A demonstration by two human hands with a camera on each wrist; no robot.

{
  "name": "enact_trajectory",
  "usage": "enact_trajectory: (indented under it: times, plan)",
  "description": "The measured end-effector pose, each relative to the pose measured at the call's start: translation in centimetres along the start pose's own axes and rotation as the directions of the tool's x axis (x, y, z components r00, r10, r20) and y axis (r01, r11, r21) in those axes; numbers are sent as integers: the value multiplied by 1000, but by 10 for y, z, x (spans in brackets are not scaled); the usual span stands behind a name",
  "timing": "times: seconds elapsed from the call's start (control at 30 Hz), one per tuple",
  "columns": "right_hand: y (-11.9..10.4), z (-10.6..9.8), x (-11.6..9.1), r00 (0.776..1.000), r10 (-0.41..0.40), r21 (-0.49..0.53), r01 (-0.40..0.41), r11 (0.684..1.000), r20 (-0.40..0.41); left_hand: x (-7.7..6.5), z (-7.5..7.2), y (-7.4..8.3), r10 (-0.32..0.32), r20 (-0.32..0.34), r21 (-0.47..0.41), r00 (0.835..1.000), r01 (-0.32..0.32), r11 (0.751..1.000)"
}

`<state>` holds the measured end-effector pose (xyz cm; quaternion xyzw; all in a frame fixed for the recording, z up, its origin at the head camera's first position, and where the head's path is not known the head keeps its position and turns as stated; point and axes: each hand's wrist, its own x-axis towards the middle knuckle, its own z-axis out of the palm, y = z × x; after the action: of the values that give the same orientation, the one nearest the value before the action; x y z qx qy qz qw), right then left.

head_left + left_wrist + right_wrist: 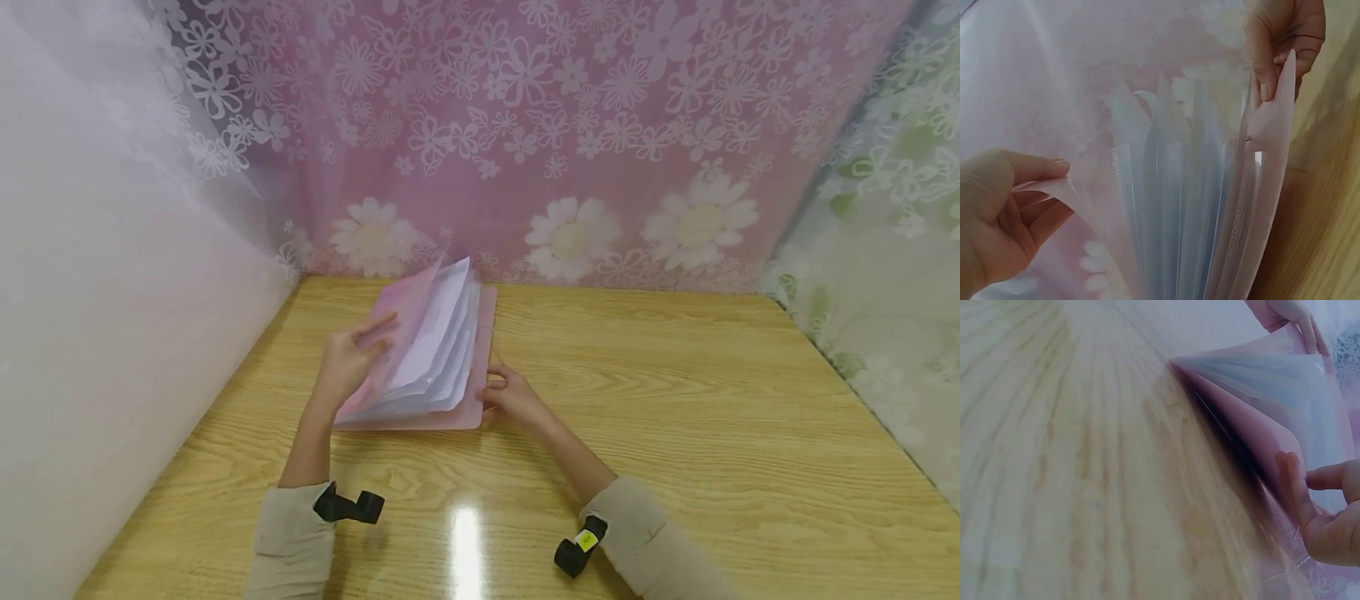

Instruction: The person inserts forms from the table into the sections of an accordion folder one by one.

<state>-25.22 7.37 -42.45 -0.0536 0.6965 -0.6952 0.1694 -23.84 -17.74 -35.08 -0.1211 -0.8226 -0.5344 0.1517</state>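
A pink plastic folder (442, 333) with several clear sleeves stands partly fanned on the table, toward the left. My left hand (348, 358) pinches the edge of its front cover (1079, 197) between thumb and fingers and holds it away from the sleeves. At the opposite side, my right hand (516, 396) pinches the back cover (1275, 144) near its outer edge. Between the two covers the sleeves (1179, 194) spread apart, with white sheets showing inside in the head view. The right wrist view shows the back cover (1266, 425) lifted at a slant over the wood.
The wood-grain table (675, 400) extends to the right and toward the front. A pink flowered curtain (480, 125) hangs behind it. A white sheet (112, 250) borders the left side, a green-patterned one (885, 233) the right. Black camera straps (348, 505) sit on both sleeves.
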Motion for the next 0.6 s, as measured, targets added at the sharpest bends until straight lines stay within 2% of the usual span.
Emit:
enact_trajectory:
  times: [0.1, 0.23, 0.4, 0.47, 0.6]
  plan:
    - [4, 2, 0, 999, -1, 20, 2, 1000, -35, -1, 3, -4, 45, 51, 3, 998, -45, 999]
    - [12, 1, 2, 999, 0, 31, 1, 1000, -37, -1, 7, -9, 113, 104, 4, 988, -114, 993]
    - [21, -2, 4, 1000, -12, 58, 12, 998, -12, 0, 15, -12, 136, 184, 37, 974, -145, 989]
    - [24, -4, 5, 1000, -13, 73, 13, 997, -5, 1, 18, -14, 140, 233, 62, 962, -159, 985]
    - [27, -5, 7, 999, -21, 93, 18, 996, 26, 1, 25, -17, 158, 334, 78, 929, -194, 978]
